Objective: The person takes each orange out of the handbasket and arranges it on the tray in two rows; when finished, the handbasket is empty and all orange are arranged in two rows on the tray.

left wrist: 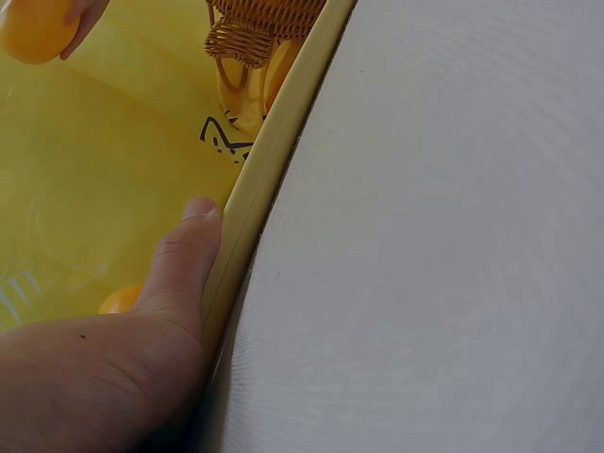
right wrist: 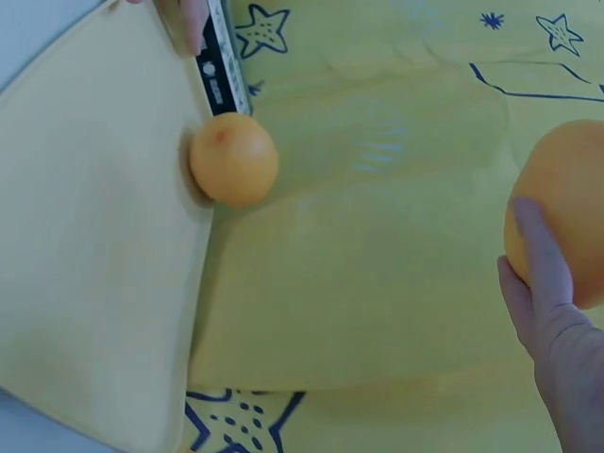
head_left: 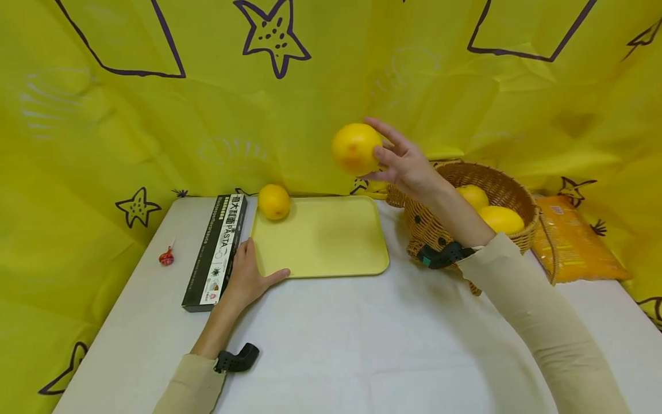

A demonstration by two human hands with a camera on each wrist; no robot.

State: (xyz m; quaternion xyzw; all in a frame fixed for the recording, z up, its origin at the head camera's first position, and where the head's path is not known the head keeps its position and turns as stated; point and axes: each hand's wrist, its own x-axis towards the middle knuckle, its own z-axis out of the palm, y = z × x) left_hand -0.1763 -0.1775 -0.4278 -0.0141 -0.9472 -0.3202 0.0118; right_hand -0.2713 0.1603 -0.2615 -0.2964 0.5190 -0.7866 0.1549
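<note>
High above the right part of the yellow tray (head_left: 331, 241), my right hand (head_left: 405, 164) holds a yellow-orange orange (head_left: 357, 148) between thumb and fingers. Another orange (head_left: 274, 202) sits in the tray's far left corner. At the near left corner of the tray rests my left hand (head_left: 250, 279), its thumb (left wrist: 184, 255) stretched along the front rim and its fingers straight along the left side. To the right stands an animal-shaped wicker basket (head_left: 424, 221) with two yellow fruits (head_left: 500, 219) showing inside, partly hidden by my right forearm.
Left of the tray lies a black and white pasta box (head_left: 207, 264), close to my left fingers. A red lollipop (head_left: 166, 257) is farther left on the white table (head_left: 331, 345). An orange packet (head_left: 579, 241) lies right of the basket. Behind hangs a yellow patterned cloth (head_left: 331, 103).
</note>
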